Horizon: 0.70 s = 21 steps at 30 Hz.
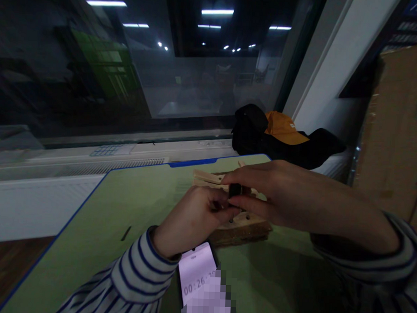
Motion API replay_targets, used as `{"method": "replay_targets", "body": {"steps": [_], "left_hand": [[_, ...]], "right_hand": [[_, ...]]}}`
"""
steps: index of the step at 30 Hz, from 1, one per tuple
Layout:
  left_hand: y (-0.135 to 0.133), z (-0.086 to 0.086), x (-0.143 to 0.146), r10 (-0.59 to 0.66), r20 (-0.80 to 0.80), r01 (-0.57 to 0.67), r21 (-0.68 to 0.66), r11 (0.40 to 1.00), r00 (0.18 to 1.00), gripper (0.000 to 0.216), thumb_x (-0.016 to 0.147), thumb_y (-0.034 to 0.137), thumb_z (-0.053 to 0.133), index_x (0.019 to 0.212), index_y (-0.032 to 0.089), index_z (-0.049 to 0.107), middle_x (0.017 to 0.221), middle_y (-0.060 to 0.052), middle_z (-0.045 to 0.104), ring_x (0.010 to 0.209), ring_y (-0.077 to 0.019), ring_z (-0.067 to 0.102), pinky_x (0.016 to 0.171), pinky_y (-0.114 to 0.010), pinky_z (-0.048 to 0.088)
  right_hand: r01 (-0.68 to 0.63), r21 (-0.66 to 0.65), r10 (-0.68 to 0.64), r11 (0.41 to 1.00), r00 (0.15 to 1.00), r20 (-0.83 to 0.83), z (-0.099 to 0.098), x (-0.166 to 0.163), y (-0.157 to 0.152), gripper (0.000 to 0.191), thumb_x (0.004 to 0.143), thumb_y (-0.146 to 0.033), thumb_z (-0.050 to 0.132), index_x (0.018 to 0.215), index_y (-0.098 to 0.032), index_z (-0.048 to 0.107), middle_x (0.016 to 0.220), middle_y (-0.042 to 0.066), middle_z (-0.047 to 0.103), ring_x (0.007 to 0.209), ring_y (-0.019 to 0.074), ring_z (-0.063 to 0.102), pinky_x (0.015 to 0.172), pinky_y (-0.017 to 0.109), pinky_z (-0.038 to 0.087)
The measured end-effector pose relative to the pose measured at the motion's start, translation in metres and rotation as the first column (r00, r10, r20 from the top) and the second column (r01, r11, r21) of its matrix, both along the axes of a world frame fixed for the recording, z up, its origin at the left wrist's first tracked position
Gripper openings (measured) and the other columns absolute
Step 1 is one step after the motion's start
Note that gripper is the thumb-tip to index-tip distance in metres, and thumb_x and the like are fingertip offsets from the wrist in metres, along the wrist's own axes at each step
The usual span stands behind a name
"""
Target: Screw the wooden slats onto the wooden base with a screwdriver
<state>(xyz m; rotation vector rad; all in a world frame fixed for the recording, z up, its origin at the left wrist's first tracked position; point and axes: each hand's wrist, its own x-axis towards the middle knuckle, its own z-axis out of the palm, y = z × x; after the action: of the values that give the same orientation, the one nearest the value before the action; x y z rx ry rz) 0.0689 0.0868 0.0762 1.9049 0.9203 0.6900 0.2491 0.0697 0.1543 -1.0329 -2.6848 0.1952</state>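
Observation:
A wooden block (241, 235) with rough brown sides and a pale top with holes lies on the green mat. Over its top, my right hand (272, 190) pinches a small dark piece (235, 190) between thumb and fingers. My left hand (205, 209) is closed in from the other side, its fingertips at the foot of that piece. Whether the left fingers grip the dark piece or something smaller is hidden. Pale wooden strips (209, 176) show behind the hands, on the block's far side.
A phone (199, 275) with a running timer lies in front of the block. A thin dark strip (125, 233) rests on the green mat (100, 216) at left. Beyond are the window sill, an orange cap (286, 127) on dark cloth, and a cardboard box (390, 135) at right.

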Motion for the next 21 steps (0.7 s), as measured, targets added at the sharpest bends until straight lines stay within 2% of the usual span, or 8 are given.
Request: {"method": "replay_targets", "body": {"steps": [3, 8, 11, 18, 21], "left_hand": [[-0.0001, 0.0000, -0.0012, -0.013, -0.049, 0.014, 0.033, 0.999, 0.999, 0.015, 0.083, 0.026, 0.060, 0.082, 0.015, 0.071, 0.077, -0.002, 0.071, 0.070, -0.0149, 0.061, 0.063, -0.026, 0.045], [-0.0018, 0.0005, -0.0006, -0.055, -0.016, 0.056, 0.019, 0.998, 0.998, 0.014, 0.080, 0.014, 0.057, 0.082, 0.016, 0.070, 0.076, 0.001, 0.070, 0.071, -0.0135, 0.063, 0.062, -0.023, 0.045], [-0.0025, 0.0009, 0.0008, -0.040, -0.030, 0.040, 0.020, 0.999, 0.999, 0.017, 0.077, 0.011, 0.055, 0.083, 0.016, 0.071, 0.077, 0.001, 0.071, 0.071, -0.0138, 0.064, 0.062, -0.023, 0.046], [0.0005, -0.0051, 0.0018, 0.002, 0.011, -0.003, 0.021, 1.000, 1.000, 0.012, 0.080, 0.025, 0.064, 0.083, 0.016, 0.071, 0.074, 0.000, 0.070, 0.067, -0.0135, 0.061, 0.059, -0.024, 0.044], [0.0011, -0.0057, 0.0006, -0.019, -0.012, 0.020, 0.059, 0.998, 1.000, 0.013, 0.083, 0.024, 0.061, 0.083, 0.017, 0.072, 0.074, 0.000, 0.070, 0.067, -0.0138, 0.061, 0.059, -0.024, 0.042]], "right_hand": [[-0.041, -0.027, 0.040, 0.999, 0.999, -0.017, -0.0008, 0.0010, -0.0005, 0.014, 0.091, -0.022, 0.054, 0.099, -0.020, 0.065, 0.087, -0.001, 0.068, 0.075, 0.0109, 0.061, 0.065, 0.024, 0.040], [0.007, -0.013, -0.006, 1.000, 1.000, 0.008, 0.0001, 0.0011, -0.0010, 0.014, 0.090, -0.024, 0.056, 0.097, -0.019, 0.067, 0.081, 0.000, 0.068, 0.071, 0.0122, 0.061, 0.062, 0.025, 0.040], [0.022, -0.012, -0.022, 1.000, 0.999, 0.023, 0.0009, 0.0003, -0.0006, 0.014, 0.090, -0.025, 0.056, 0.095, -0.019, 0.067, 0.079, 0.000, 0.068, 0.068, 0.0122, 0.061, 0.059, 0.025, 0.040], [0.046, 0.013, -0.047, 0.999, 0.998, 0.033, -0.0002, -0.0001, -0.0002, 0.014, 0.090, -0.026, 0.055, 0.091, -0.018, 0.066, 0.075, 0.000, 0.067, 0.063, 0.0111, 0.060, 0.055, 0.024, 0.037], [0.011, -0.002, -0.011, 1.000, 1.000, 0.012, -0.0014, 0.0007, 0.0004, 0.013, 0.091, -0.025, 0.054, 0.097, -0.019, 0.064, 0.081, 0.000, 0.068, 0.068, 0.0107, 0.061, 0.059, 0.024, 0.038]]}}
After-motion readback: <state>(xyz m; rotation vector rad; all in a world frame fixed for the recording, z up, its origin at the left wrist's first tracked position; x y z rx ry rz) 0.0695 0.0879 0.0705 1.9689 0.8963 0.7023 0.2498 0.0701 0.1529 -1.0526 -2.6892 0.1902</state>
